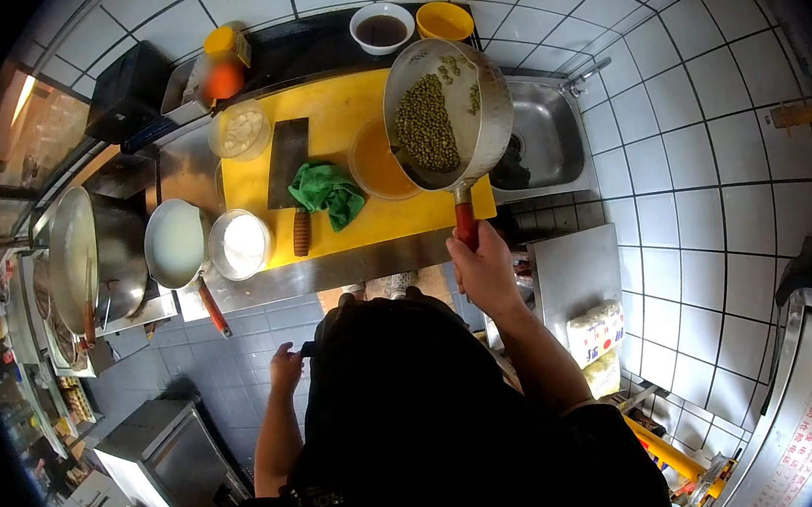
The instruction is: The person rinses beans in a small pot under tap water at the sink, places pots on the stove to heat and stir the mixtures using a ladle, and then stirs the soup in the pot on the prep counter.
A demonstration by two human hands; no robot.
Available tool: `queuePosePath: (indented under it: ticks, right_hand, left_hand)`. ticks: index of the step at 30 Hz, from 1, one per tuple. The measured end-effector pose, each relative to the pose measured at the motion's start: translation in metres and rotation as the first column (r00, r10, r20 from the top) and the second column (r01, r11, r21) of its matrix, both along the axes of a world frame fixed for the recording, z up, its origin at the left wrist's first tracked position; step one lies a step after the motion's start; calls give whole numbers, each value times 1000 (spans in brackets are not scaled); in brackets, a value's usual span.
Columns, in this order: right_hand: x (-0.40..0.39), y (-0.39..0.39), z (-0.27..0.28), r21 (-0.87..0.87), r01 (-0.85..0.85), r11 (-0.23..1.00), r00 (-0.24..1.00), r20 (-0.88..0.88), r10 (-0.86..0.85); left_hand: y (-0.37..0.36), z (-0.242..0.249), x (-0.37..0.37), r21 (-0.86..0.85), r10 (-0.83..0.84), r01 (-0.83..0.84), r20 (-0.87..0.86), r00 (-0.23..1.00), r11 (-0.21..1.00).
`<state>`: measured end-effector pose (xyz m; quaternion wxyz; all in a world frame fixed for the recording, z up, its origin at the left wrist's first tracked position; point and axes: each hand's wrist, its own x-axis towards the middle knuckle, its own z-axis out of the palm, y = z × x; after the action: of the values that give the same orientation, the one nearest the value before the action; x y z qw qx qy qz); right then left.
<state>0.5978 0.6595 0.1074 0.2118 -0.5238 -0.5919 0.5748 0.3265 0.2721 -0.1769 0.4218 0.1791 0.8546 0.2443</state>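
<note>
My right hand [482, 264] is closed around the red handle of a metal saucepan [502, 115], tilted over the right end of the yellow cutting board [377, 92]. Green mung beans [426, 124] lie heaped along its left side, with a few stuck to the far wall. Partly beneath the pan is a bowl of orange-brown liquid [377, 164]. My left hand [287, 370] hangs beside my body with fingers loosely bent and apart, near a small dark piece at my side; I see nothing held in it. A cleaver [289, 162] and a green cloth [325, 193] lie on the board.
To the right is a metal sink [551, 139]. A pan of whitish liquid [176, 243], a tub of white contents [239, 244] and a large pot [72, 249] stand left. Behind are a bowl of dark liquid [382, 31] and a yellow bowl [445, 21].
</note>
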Motion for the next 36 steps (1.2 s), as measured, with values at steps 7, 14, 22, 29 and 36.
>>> queuePosePath:
  ticks: [7, 14, 22, 29, 36]
  right_hand:
    - [-1, 1, 3, -35, 10, 999, 1000, -24, -10]
    - [-3, 2, 6, 1, 5, 1000, 1000, 17, -5]
    - [-2, 3, -2, 29, 6, 1000, 1000, 20, -6]
    - [-1, 3, -3, 44, -7, 999, 1000, 27, 6]
    - [2, 4, -14, 75, -24, 997, 999, 27, 23]
  left_hand:
    - [-1, -4, -2, 8, -2, 2, 4, 1000, 1000]
    - [5, 6, -2, -14, 15, -15, 22, 1000, 1000]
    - [-5, -11, -6, -14, -4, 4, 27, 1000, 1000]
    - [16, 24, 1, -77, -28, 27, -15, 999, 997]
    - [21, 30, 2, -100, -10, 11, 16, 1000, 995]
